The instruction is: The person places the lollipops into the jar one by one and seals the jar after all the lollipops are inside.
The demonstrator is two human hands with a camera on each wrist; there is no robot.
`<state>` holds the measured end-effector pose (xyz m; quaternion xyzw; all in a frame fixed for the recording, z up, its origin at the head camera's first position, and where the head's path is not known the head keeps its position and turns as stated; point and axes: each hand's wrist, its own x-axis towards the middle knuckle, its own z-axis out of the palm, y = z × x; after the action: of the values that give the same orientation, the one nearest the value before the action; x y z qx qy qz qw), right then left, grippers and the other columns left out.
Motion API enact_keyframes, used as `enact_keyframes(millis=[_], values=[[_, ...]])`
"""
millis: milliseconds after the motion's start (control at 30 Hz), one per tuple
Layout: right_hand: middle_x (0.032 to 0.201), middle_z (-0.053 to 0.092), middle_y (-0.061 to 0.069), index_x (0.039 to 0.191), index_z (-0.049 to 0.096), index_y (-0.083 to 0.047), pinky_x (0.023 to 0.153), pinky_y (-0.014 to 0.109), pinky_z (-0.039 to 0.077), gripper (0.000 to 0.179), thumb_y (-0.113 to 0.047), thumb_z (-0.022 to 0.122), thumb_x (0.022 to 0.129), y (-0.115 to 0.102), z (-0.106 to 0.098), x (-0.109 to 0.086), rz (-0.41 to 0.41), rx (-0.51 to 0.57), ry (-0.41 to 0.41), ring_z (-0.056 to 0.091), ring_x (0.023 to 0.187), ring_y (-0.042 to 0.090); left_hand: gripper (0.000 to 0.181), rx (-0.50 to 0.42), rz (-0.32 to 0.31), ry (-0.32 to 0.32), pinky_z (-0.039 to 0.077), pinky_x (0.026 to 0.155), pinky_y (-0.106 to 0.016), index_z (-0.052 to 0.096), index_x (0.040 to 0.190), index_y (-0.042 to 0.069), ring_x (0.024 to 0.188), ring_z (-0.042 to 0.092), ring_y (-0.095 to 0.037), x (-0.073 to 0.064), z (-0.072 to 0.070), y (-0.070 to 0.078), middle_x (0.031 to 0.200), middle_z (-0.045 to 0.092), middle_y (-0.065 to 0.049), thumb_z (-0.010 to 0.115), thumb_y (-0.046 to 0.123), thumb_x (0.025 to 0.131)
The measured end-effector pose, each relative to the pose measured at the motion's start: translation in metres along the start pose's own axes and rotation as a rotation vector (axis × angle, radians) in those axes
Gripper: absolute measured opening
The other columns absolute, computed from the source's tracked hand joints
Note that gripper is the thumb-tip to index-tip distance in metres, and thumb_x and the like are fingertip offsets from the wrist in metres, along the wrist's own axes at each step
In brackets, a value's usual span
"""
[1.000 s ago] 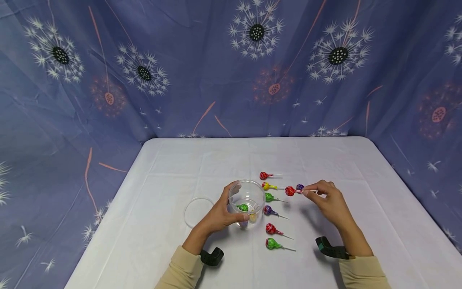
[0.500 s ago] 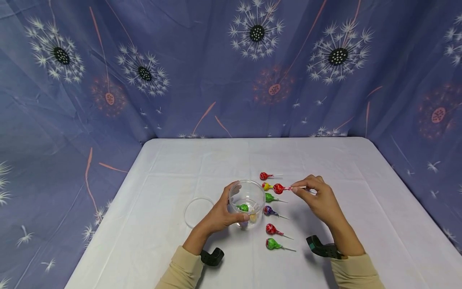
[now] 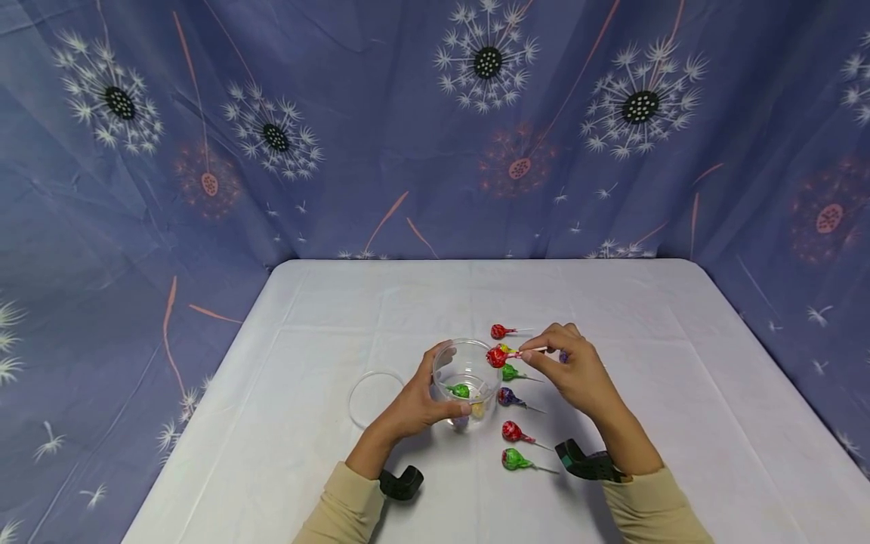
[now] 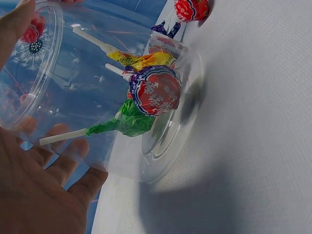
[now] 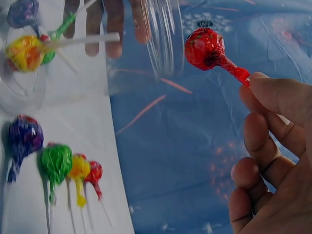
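Observation:
My left hand (image 3: 414, 408) holds a clear plastic jar (image 3: 476, 363) around its side, its open mouth tipped upward. Inside lie a green lollipop (image 4: 134, 119), a yellow lollipop (image 4: 146, 59) and a purple-and-red lollipop (image 4: 158, 92); others behind them are partly hidden. Between thumb and index finger, my right hand (image 3: 574, 370) pinches a red lollipop (image 3: 497, 357) by its stick. Its wrapped head is just at the jar's right rim, and in the right wrist view the head (image 5: 204, 48) appears right before the mouth.
Right of the jar, lollipops lie in a column: red (image 3: 499, 332), green (image 3: 511, 372), purple (image 3: 507, 397), red (image 3: 513, 431) and green (image 3: 513, 459). A yellow one is partly covered. Another purple lollipop (image 3: 563, 357) shows behind my right hand. A clear round lid (image 3: 353, 397) lies left.
My right hand has moved left with the red lollipop, from beyond the column to the jar's rim. The left hand and the jar have stayed in place.

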<state>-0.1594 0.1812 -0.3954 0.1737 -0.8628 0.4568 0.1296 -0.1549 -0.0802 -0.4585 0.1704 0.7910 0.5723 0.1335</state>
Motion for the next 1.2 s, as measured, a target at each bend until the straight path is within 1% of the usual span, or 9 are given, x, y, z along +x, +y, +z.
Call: enact_keyframes(millis=[133, 200, 333, 533, 633, 867, 967, 1033, 1200], values=[[0.08, 0.06, -0.009, 0.088, 0.074, -0.019, 0.072, 0.027, 0.035, 0.007, -0.017, 0.072, 0.083, -0.003, 0.009, 0.005, -0.024, -0.016, -0.027, 0.043, 0.083, 0.011, 0.097, -0.009, 0.003, -0.001, 0.028, 0.11, -0.054, 0.016, 0.147, 0.036, 0.137, 0.035, -0.031, 0.001, 0.0, 0.0, 0.152, 0.03, -0.011, 0.08, 0.034, 0.074], [0.08, 0.06, -0.009, 0.088, 0.074, -0.019, 0.074, 0.03, 0.034, 0.006, -0.017, 0.073, 0.082, -0.005, 0.014, 0.007, -0.036, -0.026, -0.037, 0.043, 0.083, 0.01, 0.097, -0.009, 0.0, 0.0, 0.028, 0.111, -0.052, 0.016, 0.146, 0.038, 0.137, 0.034, -0.03, 0.001, 0.0, 0.001, 0.152, 0.03, -0.011, 0.08, 0.034, 0.074], [0.08, 0.06, -0.009, 0.086, 0.074, -0.02, 0.077, 0.035, 0.028, 0.006, -0.019, 0.074, 0.08, -0.008, 0.023, 0.011, -0.059, -0.04, -0.06, 0.042, 0.083, 0.011, 0.097, -0.005, 0.001, -0.001, 0.028, 0.11, -0.052, 0.016, 0.146, 0.039, 0.136, 0.036, -0.029, 0.002, 0.0, 0.001, 0.151, 0.032, -0.01, 0.08, 0.036, 0.073], [0.077, 0.057, -0.01, 0.083, 0.073, -0.02, 0.076, 0.036, 0.026, 0.005, -0.024, 0.073, 0.081, -0.011, 0.034, 0.017, -0.098, -0.058, -0.092, 0.041, 0.08, 0.013, 0.097, -0.008, 0.009, -0.01, 0.03, 0.109, -0.049, 0.015, 0.145, 0.042, 0.135, 0.038, -0.028, 0.003, -0.001, 0.0, 0.15, 0.033, -0.009, 0.08, 0.039, 0.073], [0.076, 0.057, -0.01, 0.081, 0.073, -0.02, 0.077, 0.036, 0.025, 0.006, -0.026, 0.072, 0.082, -0.012, 0.038, 0.019, -0.098, -0.063, -0.106, 0.041, 0.08, 0.014, 0.096, -0.013, 0.012, -0.01, 0.031, 0.108, -0.047, 0.016, 0.144, 0.042, 0.135, 0.038, -0.026, 0.003, -0.001, 0.0, 0.151, 0.032, -0.009, 0.08, 0.039, 0.073], [0.075, 0.056, -0.009, 0.08, 0.072, -0.021, 0.077, 0.035, 0.022, 0.003, -0.019, 0.073, 0.082, -0.014, 0.045, 0.022, -0.074, -0.078, -0.141, 0.04, 0.079, 0.015, 0.095, -0.021, 0.012, -0.013, 0.031, 0.108, -0.048, 0.015, 0.144, 0.043, 0.135, 0.037, -0.026, 0.002, -0.001, 0.001, 0.151, 0.032, -0.008, 0.079, 0.039, 0.074], [0.074, 0.055, -0.009, 0.078, 0.072, -0.021, 0.077, 0.035, 0.022, 0.006, -0.016, 0.073, 0.081, -0.014, 0.049, 0.022, -0.086, -0.095, -0.147, 0.04, 0.078, 0.016, 0.095, -0.021, 0.005, -0.014, 0.031, 0.108, -0.049, 0.015, 0.144, 0.044, 0.136, 0.037, -0.026, 0.002, -0.001, 0.0, 0.152, 0.031, -0.007, 0.078, 0.041, 0.074], [0.074, 0.056, -0.009, 0.077, 0.072, -0.02, 0.077, 0.035, 0.022, 0.005, -0.016, 0.074, 0.08, -0.014, 0.051, 0.023, -0.103, -0.117, -0.142, 0.041, 0.078, 0.016, 0.095, -0.021, 0.003, -0.013, 0.031, 0.107, -0.049, 0.015, 0.145, 0.043, 0.136, 0.037, -0.026, 0.002, -0.001, 0.0, 0.152, 0.031, -0.008, 0.078, 0.041, 0.074], [0.073, 0.057, -0.009, 0.075, 0.072, -0.019, 0.075, 0.036, 0.026, 0.005, -0.018, 0.077, 0.077, -0.015, 0.056, 0.024, -0.179, -0.228, -0.115, 0.041, 0.077, 0.012, 0.095, -0.013, -0.003, -0.004, 0.032, 0.106, -0.047, 0.015, 0.144, 0.043, 0.135, 0.037, -0.027, 0.0, -0.001, 0.0, 0.152, 0.031, -0.008, 0.078, 0.04, 0.074]])
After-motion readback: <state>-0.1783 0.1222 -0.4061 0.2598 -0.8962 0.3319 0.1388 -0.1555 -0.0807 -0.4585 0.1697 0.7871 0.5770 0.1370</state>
